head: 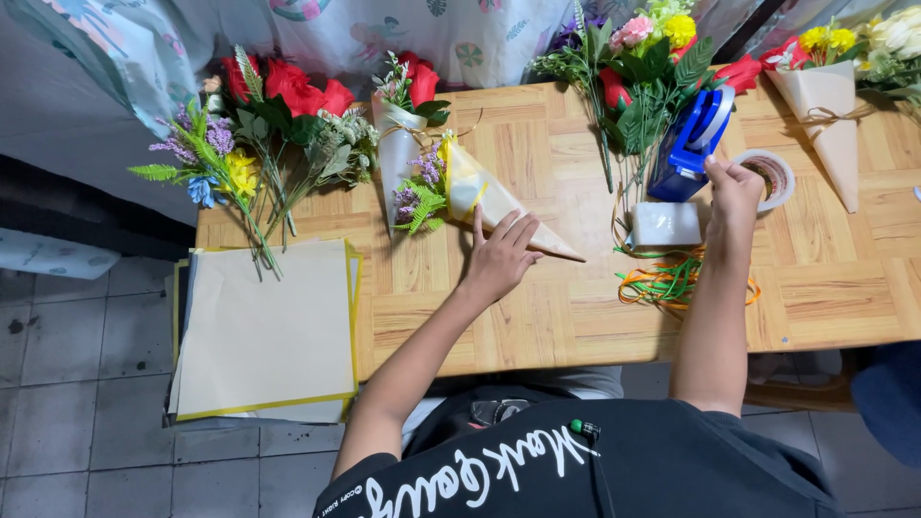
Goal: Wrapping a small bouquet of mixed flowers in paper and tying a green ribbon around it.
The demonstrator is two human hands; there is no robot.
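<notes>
My left hand [499,257] lay flat, pinning the paper cone [499,206] shut (so it wouldn't unroll), right hand [734,187] pinching tape at the blue dispenser [693,144]

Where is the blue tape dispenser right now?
In the head view, the blue tape dispenser stands upper right on the table, touched by the right hand.

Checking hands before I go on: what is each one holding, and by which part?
Left hand presses flat on the paper-wrapped cone bouquet, mid-cone, no closed grip. Right hand touches the blue tape dispenser at its near end.
</notes>
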